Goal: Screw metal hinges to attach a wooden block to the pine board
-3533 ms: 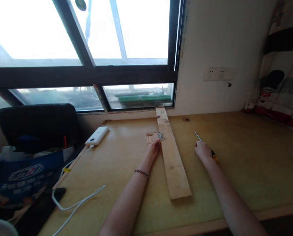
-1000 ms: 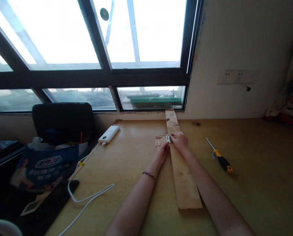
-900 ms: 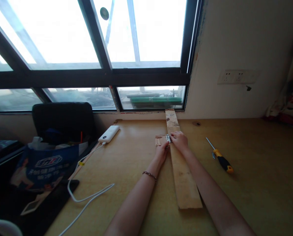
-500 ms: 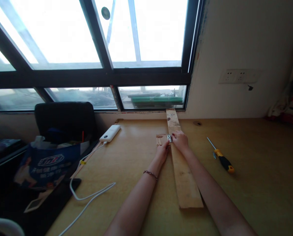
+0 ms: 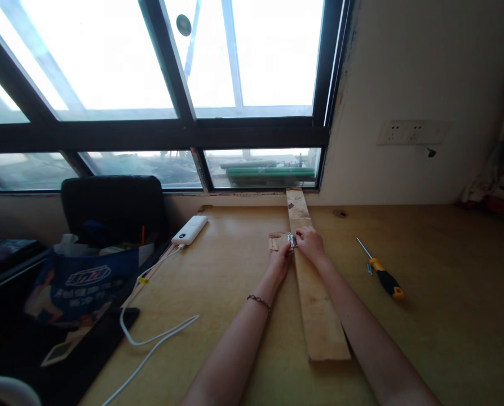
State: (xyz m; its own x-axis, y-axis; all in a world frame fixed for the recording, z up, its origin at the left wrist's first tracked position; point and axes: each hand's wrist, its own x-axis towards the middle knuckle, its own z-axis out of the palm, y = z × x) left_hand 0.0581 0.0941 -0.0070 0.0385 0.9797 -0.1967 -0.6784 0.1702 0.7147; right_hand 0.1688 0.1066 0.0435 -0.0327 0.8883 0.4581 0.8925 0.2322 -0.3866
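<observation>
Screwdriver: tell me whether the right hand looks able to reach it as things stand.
Likely yes: the screwdriver lies to the right of the right hand, its handle uncovered, with only a small metal piece beside the tool. The hand is at the hinge, though, so may need to leave that first.

A long, pale wooden plank, dark-stained toward its far end, is stretching from the far edge of the table toward its near edge; a short wooden block is lying just beside the plank's left side, and a small silvery metal hinge is sitting across their seam
</observation>
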